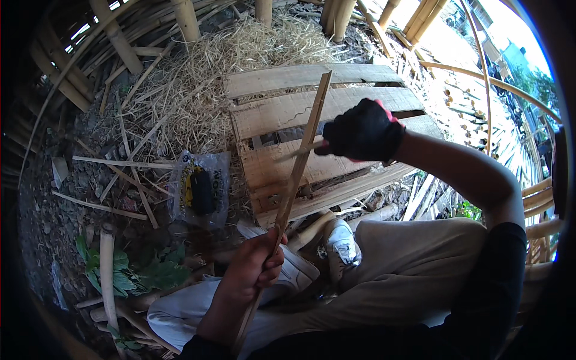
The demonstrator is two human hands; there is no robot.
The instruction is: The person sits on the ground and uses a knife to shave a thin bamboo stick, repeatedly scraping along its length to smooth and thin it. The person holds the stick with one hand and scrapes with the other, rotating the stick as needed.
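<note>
A long split bamboo strip [305, 141] slants up from my lap, across the front of the wooden pallet. My bare left hand [255, 264] is closed round its lower part. In a black and red glove, my right hand [360, 133] is a fist to the right of the strip's upper part. From that fist a thin, pale, blade-like tool [291, 154] sticks out leftward and crosses the strip. Motion blurs the tool, so its exact kind is unclear, and the glove hides its handle.
The slatted wooden pallet [342, 108] lies before me. To its left is a clear plastic bag [201, 189] with a black and yellow item inside. Straw [198, 90], loose bamboo slivers [123, 163] and green leaves [132, 270] cover the ground. Bamboo posts [186, 21] stand behind.
</note>
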